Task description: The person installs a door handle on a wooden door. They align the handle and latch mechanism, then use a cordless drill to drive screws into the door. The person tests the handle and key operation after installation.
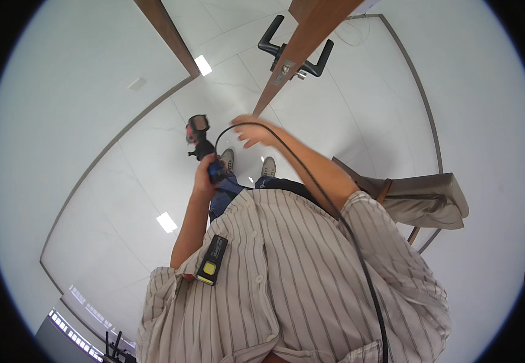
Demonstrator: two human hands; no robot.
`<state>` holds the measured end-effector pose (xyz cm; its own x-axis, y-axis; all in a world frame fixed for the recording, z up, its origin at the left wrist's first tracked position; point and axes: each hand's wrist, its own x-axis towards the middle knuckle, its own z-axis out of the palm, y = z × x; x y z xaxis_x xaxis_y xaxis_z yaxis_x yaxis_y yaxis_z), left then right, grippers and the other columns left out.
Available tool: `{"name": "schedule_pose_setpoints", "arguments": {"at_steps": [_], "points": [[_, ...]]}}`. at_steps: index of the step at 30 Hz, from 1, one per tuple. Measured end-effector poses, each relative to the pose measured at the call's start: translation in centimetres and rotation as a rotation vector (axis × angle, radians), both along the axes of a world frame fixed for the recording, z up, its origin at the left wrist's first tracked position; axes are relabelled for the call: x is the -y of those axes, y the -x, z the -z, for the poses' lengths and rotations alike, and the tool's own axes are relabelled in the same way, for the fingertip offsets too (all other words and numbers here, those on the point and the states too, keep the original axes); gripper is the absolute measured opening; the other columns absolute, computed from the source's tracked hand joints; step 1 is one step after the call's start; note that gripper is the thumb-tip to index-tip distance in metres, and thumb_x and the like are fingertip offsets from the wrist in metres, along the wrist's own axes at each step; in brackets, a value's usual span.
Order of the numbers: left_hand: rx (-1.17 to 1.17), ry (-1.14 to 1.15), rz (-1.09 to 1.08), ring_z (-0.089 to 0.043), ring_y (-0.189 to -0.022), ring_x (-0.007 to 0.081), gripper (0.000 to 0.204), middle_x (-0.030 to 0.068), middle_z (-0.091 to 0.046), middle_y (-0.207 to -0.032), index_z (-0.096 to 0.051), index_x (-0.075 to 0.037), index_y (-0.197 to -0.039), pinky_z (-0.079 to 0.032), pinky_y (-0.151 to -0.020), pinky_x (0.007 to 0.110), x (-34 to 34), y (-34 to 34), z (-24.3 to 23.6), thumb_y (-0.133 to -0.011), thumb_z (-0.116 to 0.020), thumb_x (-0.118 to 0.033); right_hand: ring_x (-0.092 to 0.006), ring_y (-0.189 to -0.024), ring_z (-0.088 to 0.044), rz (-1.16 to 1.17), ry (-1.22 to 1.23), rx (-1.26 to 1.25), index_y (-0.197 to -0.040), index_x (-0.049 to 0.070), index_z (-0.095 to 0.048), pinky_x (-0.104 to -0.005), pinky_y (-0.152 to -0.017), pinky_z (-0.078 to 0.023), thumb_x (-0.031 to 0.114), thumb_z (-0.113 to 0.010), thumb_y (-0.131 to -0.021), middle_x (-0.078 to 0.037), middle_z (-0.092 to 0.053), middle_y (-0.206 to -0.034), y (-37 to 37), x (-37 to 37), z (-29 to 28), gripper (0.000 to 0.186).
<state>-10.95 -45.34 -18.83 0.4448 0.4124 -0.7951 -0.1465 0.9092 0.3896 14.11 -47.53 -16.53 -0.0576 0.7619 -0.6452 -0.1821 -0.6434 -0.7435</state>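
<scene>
My left hand (204, 176) is wrapped around a dark power tool (199, 134) with red and blue parts, which looks like a cordless drill; its front end points away from me. My right hand (254, 131), slightly blurred, is held out with fingers apart and nothing visible in it. Just beyond it is the lower edge of a brown wooden door (298, 51), seen edge-on; I cannot tell if they touch. Black lever handles (320, 59) stick out on both sides of the door, beside a metal latch plate (284, 71). A black cable (335, 209) arcs across my right forearm toward the tool.
A brown door frame (168, 39) stands at the far left. On the right is a beige padded seat (428, 196) with wooden legs. A small black work light (212, 260) is clipped to my striped shirt. My shoes (268, 167) stand on pale floor tiles.
</scene>
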Motion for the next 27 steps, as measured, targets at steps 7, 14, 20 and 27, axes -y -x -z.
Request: {"name": "schedule_pose_setpoints", "arguments": {"at_steps": [7,14,20,27], "points": [[-0.127,0.344,-0.743,-0.061,-0.067,0.0207,0.030,0.0063,-0.059,-0.075,-0.054,-0.011,-0.091,-0.054,-0.062,0.033,1.8,10.4,4.9,-0.077,-0.075,-0.028,-0.0145,-0.050,-0.056,0.867,0.076,-0.242,-0.084,0.008,-0.056,-0.0264,-0.043,-0.042,0.046,-0.041,-0.104,-0.004,-0.060,-0.065,-14.2,1.8,-2.6,0.046],[-0.400,0.420,-0.623,-0.062,-0.062,0.0190,0.030,0.0044,-0.056,-0.068,-0.052,-0.013,-0.088,-0.053,-0.059,0.033,14.0,24.8,4.0,-0.079,-0.072,-0.033,-0.0088,-0.053,-0.039,0.689,-0.061,0.135,-0.085,0.011,-0.055,-0.0256,-0.047,-0.033,0.038,-0.046,-0.105,0.004,-0.044,-0.065,-14.5,1.9,-2.5,0.034],[0.084,0.466,-0.486,-0.059,-0.059,0.0219,0.031,0.0062,-0.058,-0.068,-0.054,-0.009,-0.084,-0.050,-0.054,0.036,22.3,35.2,10.3,-0.081,-0.066,-0.038,-0.0098,-0.067,-0.055,0.675,-0.456,0.445,-0.094,0.002,-0.065,-0.0273,-0.058,-0.044,0.016,-0.069,-0.094,-0.003,-0.062,-0.078,-13.7,2.7,-1.7,0.015],[-0.418,0.376,-0.644,-0.068,-0.067,0.0290,0.035,0.0152,-0.066,-0.077,-0.058,-0.004,-0.091,-0.060,-0.067,0.038,21.7,33.2,12.6,-0.082,-0.066,-0.037,-0.0132,-0.075,-0.063,0.461,-0.520,1.013,-0.118,0.003,-0.066,-0.0290,-0.064,-0.051,0.015,-0.073,-0.090,-0.007,-0.074,-0.098,-14.1,3.5,-2.4,0.031]]}}
